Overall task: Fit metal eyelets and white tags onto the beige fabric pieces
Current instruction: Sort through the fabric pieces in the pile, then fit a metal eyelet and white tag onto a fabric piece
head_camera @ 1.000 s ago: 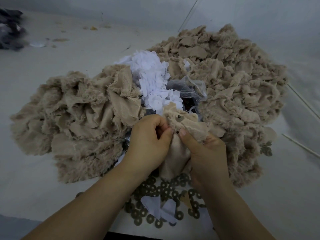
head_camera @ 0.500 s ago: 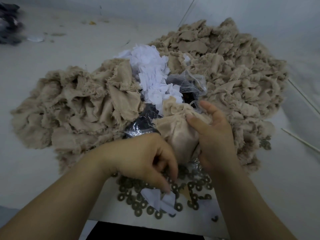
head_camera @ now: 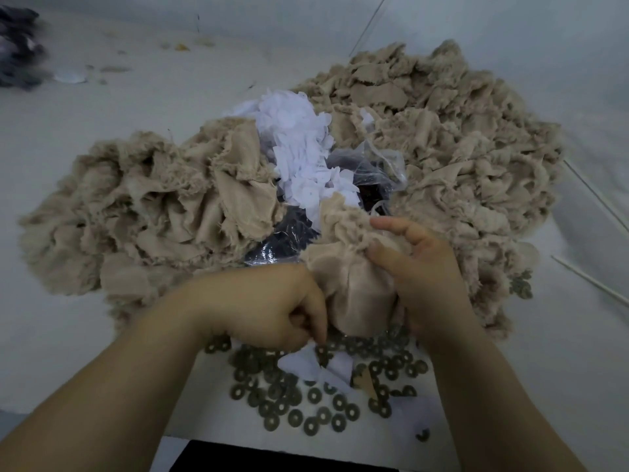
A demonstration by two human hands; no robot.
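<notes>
My right hand [head_camera: 425, 281] grips a bunched beige fabric piece [head_camera: 354, 284] at the middle of the table. My left hand [head_camera: 272, 308] is down beside it with fingers curled, its fingertips pinching at the loose white tags [head_camera: 306, 364] and metal eyelets [head_camera: 306, 396] scattered near the front edge; what it holds is hidden. A heap of white tags [head_camera: 299, 148] lies behind the held piece. Two large piles of beige fabric pieces flank it, the left pile [head_camera: 143, 212] and the right pile [head_camera: 459, 137].
A clear plastic bag with dark contents [head_camera: 367, 172] lies between the piles. Thin white sticks [head_camera: 592, 281] rest on the table at the right. Dark cloth [head_camera: 17, 49] sits at the far left corner. A dark patch [head_camera: 289, 458] lies below the table's front edge.
My left hand let go of the fabric piece and dropped down to the eyelets and tags at the front. My right hand kept the bunched fabric and shifted its grip to the right side.
</notes>
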